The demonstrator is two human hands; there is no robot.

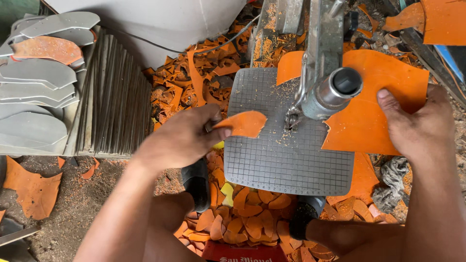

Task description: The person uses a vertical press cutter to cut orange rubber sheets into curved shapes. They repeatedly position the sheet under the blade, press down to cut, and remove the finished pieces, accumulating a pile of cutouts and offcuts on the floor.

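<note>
Showing a cutting station from above, the view centres on a grey gridded metal table (286,160) with a metal saw head and its cylindrical fitting (335,92) standing over its upper right part. To the left, a row of thin grey sheets set on edge (114,97) stands beside a stack of flat grey sole-shaped templates (36,82). A large orange sheet (369,111) lies across the right edge of the table, one corner reaching behind the saw head. The right hand (417,126) rests flat on the sheet's right part, fingers extended and pressing down, gripping nothing. A heap of orange offcuts (194,82) covers the ground beyond the table, and a pile of small curved orange pieces (242,218) lies below its near edge. The left hand (182,140) is closed in a pinch on a small orange cut piece (242,123), thumb and fingers holding its left end; the piece sits over the table's upper left area, just left of the blade zone and apart from the large sheet. A crumpled grey rag (393,182) lies at lower right.
</note>
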